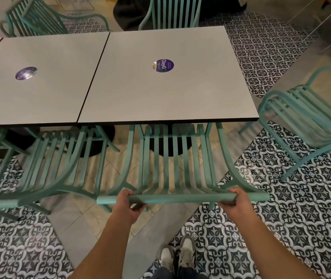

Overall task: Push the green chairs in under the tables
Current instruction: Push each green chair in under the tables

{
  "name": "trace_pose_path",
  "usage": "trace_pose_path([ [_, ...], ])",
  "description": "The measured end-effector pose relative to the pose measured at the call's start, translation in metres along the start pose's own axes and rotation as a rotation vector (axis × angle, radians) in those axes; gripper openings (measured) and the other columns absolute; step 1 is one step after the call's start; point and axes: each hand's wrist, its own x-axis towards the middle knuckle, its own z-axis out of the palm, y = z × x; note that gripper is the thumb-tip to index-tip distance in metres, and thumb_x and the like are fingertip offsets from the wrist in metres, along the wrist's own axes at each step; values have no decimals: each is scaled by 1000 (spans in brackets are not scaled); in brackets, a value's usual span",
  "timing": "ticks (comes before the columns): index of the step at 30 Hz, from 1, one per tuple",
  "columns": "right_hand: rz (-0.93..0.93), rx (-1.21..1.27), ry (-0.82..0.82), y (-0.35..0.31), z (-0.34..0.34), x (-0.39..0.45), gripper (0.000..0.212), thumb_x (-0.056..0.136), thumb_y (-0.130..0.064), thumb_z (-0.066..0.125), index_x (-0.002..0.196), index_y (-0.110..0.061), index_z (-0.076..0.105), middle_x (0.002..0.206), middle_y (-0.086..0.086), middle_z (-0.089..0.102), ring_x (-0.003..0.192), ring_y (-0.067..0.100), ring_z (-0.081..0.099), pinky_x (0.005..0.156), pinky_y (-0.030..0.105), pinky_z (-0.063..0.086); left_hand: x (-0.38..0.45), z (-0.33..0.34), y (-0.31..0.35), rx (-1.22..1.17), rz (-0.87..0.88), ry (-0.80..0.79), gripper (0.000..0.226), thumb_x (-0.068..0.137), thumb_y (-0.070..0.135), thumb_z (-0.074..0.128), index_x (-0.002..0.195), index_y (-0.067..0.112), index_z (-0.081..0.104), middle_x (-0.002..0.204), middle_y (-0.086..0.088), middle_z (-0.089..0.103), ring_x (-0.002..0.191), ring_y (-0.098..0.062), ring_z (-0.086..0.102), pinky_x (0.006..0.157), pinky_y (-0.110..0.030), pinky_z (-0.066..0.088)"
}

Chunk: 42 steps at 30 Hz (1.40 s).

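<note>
A green slatted chair (172, 166) stands in front of me, its seat partly under the near edge of the right grey table (180, 93). My left hand (127, 206) grips the chair's top rail near its left end, and my right hand (236, 202) grips the same rail towards its right end. A second green chair (55, 168) stands to the left, partly under the left grey table (39, 93). A third green chair (309, 121) stands out on the floor at the right, away from the table.
Two more green chairs (39, 19) (174, 13) stand at the tables' far side. A dark bag (128, 13) lies behind them. Black table bases (170, 141) show under the tops. The floor is patterned tile (281, 228); my shoes (177, 256) are at the bottom.
</note>
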Motion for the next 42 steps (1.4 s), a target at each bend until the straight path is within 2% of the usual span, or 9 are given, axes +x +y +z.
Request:
trace_pose_path([
  [6, -37, -116, -13, -1, -6, -1, 8, 91, -14, 57, 89, -9, 51, 98, 17, 54, 90, 31, 58, 96, 55, 47, 2, -8, -2, 121, 8, -61, 34, 84, 16, 67, 111, 4, 50, 113, -20, 60, 100, -42, 61, 83, -58, 53],
  [14, -170, -317, -96, 0, -36, -11, 20, 92, -36, 60, 103, -19, 60, 105, 9, 58, 98, 25, 57, 78, 43, 52, -4, -30, -16, 577, 24, -327, 54, 86, 51, 61, 121, 10, 59, 122, -14, 65, 110, -33, 62, 85, -49, 50],
  [17, -216, -365, -104, 0, -60, -14, 35, 91, -41, 58, 120, -21, 59, 120, 10, 57, 113, 28, 54, 94, 48, 49, -13, -22, -29, 789, -31, -478, 48, 89, 50, 57, 124, 17, 55, 122, -7, 66, 114, -28, 61, 95, -48, 48],
  [21, -342, -579, -8, 0, -97, -16, 50, 87, -50, 56, 126, -18, 53, 122, 8, 59, 111, 27, 57, 92, 46, 49, -32, 11, -57, 1180, 17, -534, 30, 92, 40, 60, 117, 23, 60, 116, 0, 69, 105, -19, 64, 89, -36, 48],
  [24, -482, -887, 116, -9, -129, -18, 58, 89, -51, 55, 136, -18, 47, 132, 10, 56, 116, 31, 55, 100, 54, 44, -51, 46, -91, 1660, 239, -569, 28, 89, 39, 62, 114, 25, 62, 116, 2, 65, 94, -11, 62, 79, -26, 44],
  [27, -593, -1104, 142, -38, -153, -25, 61, 92, -52, 51, 143, -19, 41, 140, 9, 51, 121, 27, 53, 103, 48, 42, -74, 91, -129, 1964, 519, -726, 43, 88, 47, 60, 123, 22, 60, 122, 3, 63, 97, -10, 61, 89, -28, 48],
  [30, -702, -1248, 116, -81, -175, -29, 62, 93, -54, 48, 146, -26, 34, 149, 4, 40, 125, 21, 49, 105, 45, 40, -109, 151, -163, 2168, 847, -877, 35, 93, 37, 51, 117, 15, 64, 117, -3, 65, 95, -13, 56, 89, -30, 46],
  [38, -1009, -1533, 269, -253, -229, -38, 60, 94, -49, 48, 147, -27, 30, 147, 5, 43, 123, 20, 50, 102, 38, 44, -165, 321, -282, 2329, 1720, -940, 36, 92, 40, 48, 118, 17, 58, 114, -3, 61, 103, -22, 60, 86, -38, 51],
  [42, -1085, -1658, 373, -334, -267, -42, 60, 95, -46, 48, 147, -24, 29, 148, 2, 40, 129, 21, 45, 106, 39, 41, -195, 389, -340, 2302, 2000, -951, 38, 91, 41, 47, 119, 17, 57, 113, -4, 61, 102, -22, 57, 91, -39, 49],
])
